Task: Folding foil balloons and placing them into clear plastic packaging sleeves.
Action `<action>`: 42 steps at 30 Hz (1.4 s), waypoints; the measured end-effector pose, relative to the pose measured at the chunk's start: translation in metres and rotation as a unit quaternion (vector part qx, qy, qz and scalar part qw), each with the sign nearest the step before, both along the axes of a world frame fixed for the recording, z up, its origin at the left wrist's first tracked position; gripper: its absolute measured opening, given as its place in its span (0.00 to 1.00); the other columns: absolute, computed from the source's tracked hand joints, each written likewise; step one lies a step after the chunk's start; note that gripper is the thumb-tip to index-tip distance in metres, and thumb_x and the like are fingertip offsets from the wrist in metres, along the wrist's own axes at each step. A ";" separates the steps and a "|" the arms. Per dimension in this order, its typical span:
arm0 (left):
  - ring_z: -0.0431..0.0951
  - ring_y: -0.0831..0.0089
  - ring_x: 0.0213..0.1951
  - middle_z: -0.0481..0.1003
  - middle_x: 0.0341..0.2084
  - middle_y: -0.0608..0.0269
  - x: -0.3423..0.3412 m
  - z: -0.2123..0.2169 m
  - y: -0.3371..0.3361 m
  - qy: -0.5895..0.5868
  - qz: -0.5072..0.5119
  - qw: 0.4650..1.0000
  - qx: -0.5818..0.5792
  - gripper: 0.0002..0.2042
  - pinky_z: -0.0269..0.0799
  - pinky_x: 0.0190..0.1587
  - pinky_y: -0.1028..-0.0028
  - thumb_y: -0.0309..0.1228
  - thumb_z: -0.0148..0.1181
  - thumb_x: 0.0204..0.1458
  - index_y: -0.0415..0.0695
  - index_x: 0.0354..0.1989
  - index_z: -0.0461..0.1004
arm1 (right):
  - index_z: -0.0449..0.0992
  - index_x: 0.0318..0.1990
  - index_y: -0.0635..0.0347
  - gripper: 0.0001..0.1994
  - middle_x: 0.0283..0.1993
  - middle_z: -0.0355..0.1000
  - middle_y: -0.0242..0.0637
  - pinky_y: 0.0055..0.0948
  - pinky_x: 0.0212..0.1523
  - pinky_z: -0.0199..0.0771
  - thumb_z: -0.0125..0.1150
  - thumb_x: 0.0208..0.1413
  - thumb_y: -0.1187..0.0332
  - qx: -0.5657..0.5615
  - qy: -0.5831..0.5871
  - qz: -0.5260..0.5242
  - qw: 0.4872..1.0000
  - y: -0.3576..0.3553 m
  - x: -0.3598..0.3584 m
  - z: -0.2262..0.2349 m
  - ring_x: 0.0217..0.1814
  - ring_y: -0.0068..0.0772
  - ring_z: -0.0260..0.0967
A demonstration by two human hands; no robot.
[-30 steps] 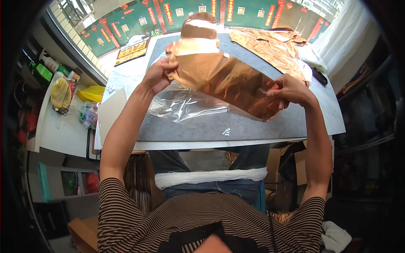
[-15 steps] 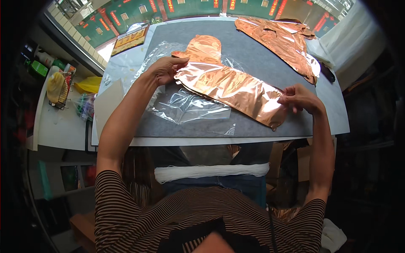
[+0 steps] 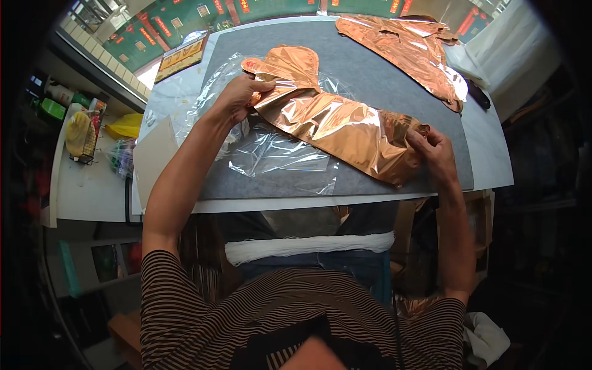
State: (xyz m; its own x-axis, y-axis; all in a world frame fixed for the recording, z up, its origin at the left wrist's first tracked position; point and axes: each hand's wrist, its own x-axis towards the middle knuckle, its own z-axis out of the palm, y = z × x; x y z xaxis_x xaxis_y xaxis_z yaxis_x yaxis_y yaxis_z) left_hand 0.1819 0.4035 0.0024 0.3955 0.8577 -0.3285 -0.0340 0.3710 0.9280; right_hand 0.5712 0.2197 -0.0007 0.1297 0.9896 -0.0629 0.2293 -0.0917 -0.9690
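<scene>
bright copper foil (image 3: 345, 126), matching copper pile (image 3: 401, 54), mottled grey mat (image 3: 370, 80), white table (image 3: 493, 154), black-and-tan striped shirt (image 3: 296, 296), dark blue jeans (image 3: 361, 262), white yarn (image 3: 308, 248), yellow bag (image 3: 125, 126), green wall (image 3: 280, 7), red strips (image 3: 245, 6) on it, whitish curtain (image 3: 524, 49), brown box (image 3: 126, 338)

Copper foil (image 3: 339, 126) more crumpled at right

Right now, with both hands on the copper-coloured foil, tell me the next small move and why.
Probably ease the right hand outward and down to smooth the copper-coloured foil: its right end looks rumpled and lifted in that hand, creases cross its middle, and the left hand pinches its left edge, which should steady it.
</scene>
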 end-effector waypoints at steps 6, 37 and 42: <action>0.81 0.72 0.33 0.79 0.37 0.58 -0.022 -0.022 0.014 0.041 0.000 0.998 0.043 0.08 0.80 0.44 0.78 0.23 0.64 0.57 0.34 0.42 0.75 | 0.78 0.49 0.66 0.20 0.40 0.78 0.32 0.18 0.38 0.73 0.70 0.59 0.59 -0.001 -0.010 -0.012 1.000 -0.024 -0.032 0.008 0.37 0.16 0.72; 0.66 0.84 0.16 0.73 0.22 0.69 0.023 0.053 -0.149 -0.169 -0.001 0.986 0.006 0.09 0.58 0.16 0.81 0.28 0.64 0.59 0.38 0.43 0.73 | 0.70 0.61 0.72 0.17 0.57 0.74 0.42 0.26 0.57 0.71 0.49 0.71 0.68 0.140 0.129 -0.106 0.976 -0.131 0.006 0.114 0.56 0.28 0.73; 0.64 0.82 0.14 0.71 0.19 0.68 0.049 0.043 -0.120 -0.136 -0.025 0.989 0.043 0.05 0.56 0.15 0.78 0.25 0.64 0.57 0.40 0.32 0.74 | 0.78 0.51 0.70 0.12 0.46 0.78 0.30 0.17 0.46 0.71 0.58 0.68 0.70 0.022 -0.033 -0.186 0.982 -0.105 0.060 0.088 0.47 0.16 0.73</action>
